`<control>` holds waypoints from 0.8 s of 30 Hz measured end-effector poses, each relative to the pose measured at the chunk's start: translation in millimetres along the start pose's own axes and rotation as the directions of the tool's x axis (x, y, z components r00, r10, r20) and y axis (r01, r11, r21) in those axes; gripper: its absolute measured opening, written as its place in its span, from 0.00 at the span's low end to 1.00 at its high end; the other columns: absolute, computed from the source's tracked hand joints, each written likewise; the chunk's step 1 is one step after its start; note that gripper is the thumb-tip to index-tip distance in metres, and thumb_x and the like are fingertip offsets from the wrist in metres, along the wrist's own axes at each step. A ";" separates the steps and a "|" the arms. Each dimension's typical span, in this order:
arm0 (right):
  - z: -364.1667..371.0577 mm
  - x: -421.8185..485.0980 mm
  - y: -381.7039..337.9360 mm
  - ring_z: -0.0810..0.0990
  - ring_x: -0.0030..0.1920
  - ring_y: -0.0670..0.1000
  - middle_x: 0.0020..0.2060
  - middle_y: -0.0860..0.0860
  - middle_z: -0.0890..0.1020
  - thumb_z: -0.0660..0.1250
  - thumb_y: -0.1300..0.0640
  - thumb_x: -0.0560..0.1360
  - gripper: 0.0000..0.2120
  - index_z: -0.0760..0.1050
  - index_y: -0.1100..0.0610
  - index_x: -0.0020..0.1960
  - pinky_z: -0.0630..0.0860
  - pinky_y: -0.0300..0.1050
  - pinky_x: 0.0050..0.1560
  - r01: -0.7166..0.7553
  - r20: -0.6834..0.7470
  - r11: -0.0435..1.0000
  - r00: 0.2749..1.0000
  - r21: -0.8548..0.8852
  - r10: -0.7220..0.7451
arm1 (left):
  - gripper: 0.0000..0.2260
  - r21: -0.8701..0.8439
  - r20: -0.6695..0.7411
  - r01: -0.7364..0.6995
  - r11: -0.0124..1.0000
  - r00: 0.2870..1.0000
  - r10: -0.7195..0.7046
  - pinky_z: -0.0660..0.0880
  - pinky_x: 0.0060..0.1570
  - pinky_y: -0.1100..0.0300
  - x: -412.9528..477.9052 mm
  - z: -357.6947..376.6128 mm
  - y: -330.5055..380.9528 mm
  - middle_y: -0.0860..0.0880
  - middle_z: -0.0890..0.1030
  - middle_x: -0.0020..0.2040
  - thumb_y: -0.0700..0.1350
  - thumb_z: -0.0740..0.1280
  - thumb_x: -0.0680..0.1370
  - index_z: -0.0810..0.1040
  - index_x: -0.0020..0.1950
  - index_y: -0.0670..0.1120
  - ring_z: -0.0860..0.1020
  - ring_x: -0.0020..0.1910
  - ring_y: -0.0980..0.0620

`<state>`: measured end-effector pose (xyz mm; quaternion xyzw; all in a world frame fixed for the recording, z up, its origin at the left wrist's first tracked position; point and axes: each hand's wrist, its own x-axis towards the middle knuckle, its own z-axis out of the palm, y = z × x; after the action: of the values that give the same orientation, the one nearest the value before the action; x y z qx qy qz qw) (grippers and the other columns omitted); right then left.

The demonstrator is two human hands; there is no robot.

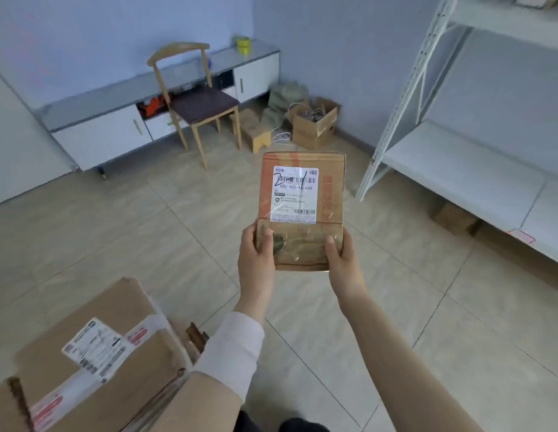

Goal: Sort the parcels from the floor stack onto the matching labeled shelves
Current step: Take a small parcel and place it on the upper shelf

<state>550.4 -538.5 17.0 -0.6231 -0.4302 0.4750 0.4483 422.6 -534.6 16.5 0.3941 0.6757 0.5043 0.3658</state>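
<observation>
A small brown cardboard parcel [305,194] is held up in front of me, label side facing me. Its white shipping label reads 505-101-16-626, with a handwritten mark across the barcode. My left hand [256,254] grips the parcel's lower left edge, thumb on the front. My right hand [341,257] grips the lower right edge the same way. At the lower left lies the stack of larger brown parcels [94,363], the top one carrying a white label. The white metal shelving [464,169] stands at the right, with a small red-edged label on its lower shelf's front edge.
A wooden chair [196,101] stands before a low white cabinet [122,126] along the far wall. An open carton of cables [315,123], a small wooden stool and bags sit in the far corner. A cardboard box [452,218] lies under the shelving. Tiled floor stretches between.
</observation>
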 end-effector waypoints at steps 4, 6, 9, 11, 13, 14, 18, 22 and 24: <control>-68.8 37.2 -13.7 0.71 0.66 0.48 0.65 0.48 0.73 0.55 0.53 0.81 0.20 0.62 0.52 0.73 0.68 0.42 0.66 0.040 -0.153 0.998 0.988 0.038 -0.033 | 0.13 0.008 0.140 -0.078 0.997 0.987 0.076 0.68 0.40 0.69 9.6 79.4 41.9 0.54 0.76 0.52 0.48 0.59 0.80 0.72 0.63 0.46 0.75 0.49 0.56; -96.2 57.8 -25.8 0.71 0.66 0.48 0.65 0.49 0.73 0.55 0.54 0.81 0.20 0.61 0.52 0.73 0.67 0.45 0.67 0.074 -0.224 0.996 0.973 0.046 -0.062 | 0.11 -0.022 0.202 -0.121 0.992 0.972 0.123 0.69 0.38 0.75 18.4 115.0 63.4 0.55 0.76 0.50 0.47 0.60 0.80 0.72 0.62 0.46 0.75 0.44 0.60; -131.1 91.7 -47.6 0.71 0.66 0.47 0.66 0.49 0.73 0.55 0.54 0.81 0.21 0.60 0.51 0.74 0.67 0.44 0.67 0.109 -0.325 0.993 0.942 0.046 -0.088 | 0.10 -0.083 0.280 -0.171 0.982 0.942 0.187 0.68 0.36 0.75 37.7 163.6 95.7 0.57 0.76 0.47 0.47 0.60 0.80 0.73 0.60 0.47 0.75 0.42 0.63; -151.7 116.9 -63.0 0.71 0.66 0.48 0.65 0.48 0.73 0.55 0.53 0.81 0.20 0.61 0.51 0.73 0.67 0.45 0.67 0.136 -0.380 0.990 0.918 0.030 -0.114 | 0.10 -0.111 0.331 -0.206 0.972 0.915 0.232 0.68 0.40 0.67 54.2 193.6 117.0 0.55 0.77 0.47 0.48 0.60 0.80 0.73 0.58 0.46 0.76 0.45 0.57; -168.3 141.5 -78.1 0.70 0.67 0.48 0.67 0.48 0.72 0.55 0.52 0.81 0.21 0.61 0.51 0.73 0.66 0.49 0.69 0.156 -0.435 0.987 0.891 0.027 -0.129 | 0.07 -0.147 0.379 -0.236 0.961 0.884 0.275 0.68 0.37 0.65 71.0 221.2 138.1 0.57 0.76 0.43 0.48 0.59 0.81 0.73 0.55 0.47 0.75 0.42 0.60; -175.4 153.0 -85.6 0.69 0.68 0.48 0.67 0.48 0.72 0.55 0.52 0.81 0.21 0.61 0.51 0.73 0.66 0.50 0.70 0.165 -0.459 0.986 0.878 0.028 -0.134 | 0.06 -0.166 0.398 -0.248 0.954 0.869 0.295 0.68 0.37 0.66 79.6 234.4 147.7 0.58 0.75 0.42 0.48 0.59 0.81 0.72 0.54 0.47 0.74 0.41 0.62; -203.1 193.0 -116.0 0.71 0.66 0.47 0.65 0.47 0.73 0.54 0.53 0.81 0.20 0.60 0.51 0.73 0.67 0.45 0.66 0.198 -0.545 0.980 0.824 0.022 -0.154 | 0.11 -0.232 0.457 -0.292 0.928 0.809 0.369 0.69 0.40 0.71 111.1 284.8 183.9 0.54 0.76 0.49 0.48 0.59 0.81 0.73 0.60 0.45 0.74 0.48 0.58; -238.9 226.5 -143.1 0.72 0.62 0.46 0.62 0.48 0.74 0.54 0.55 0.82 0.19 0.62 0.52 0.73 0.67 0.37 0.60 0.249 -0.624 0.969 0.757 -0.001 -0.195 | 0.12 -0.249 0.511 -0.323 0.913 0.757 0.407 0.66 0.38 0.69 127.8 338.5 219.8 0.56 0.73 0.48 0.48 0.59 0.81 0.71 0.62 0.46 0.72 0.48 0.58; -260.9 242.9 -153.5 0.72 0.62 0.46 0.62 0.48 0.74 0.53 0.56 0.82 0.19 0.62 0.53 0.72 0.67 0.30 0.56 0.261 -0.653 0.965 0.727 -0.025 -0.213 | 0.12 -0.288 0.522 -0.335 0.897 0.730 0.440 0.67 0.41 0.67 131.8 368.3 237.0 0.55 0.74 0.48 0.48 0.59 0.81 0.72 0.61 0.45 0.73 0.49 0.56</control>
<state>832.0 -309.0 153.6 -0.6729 -0.3071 0.1824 0.6478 734.3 -228.2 151.1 0.6265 0.3887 0.4838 0.4715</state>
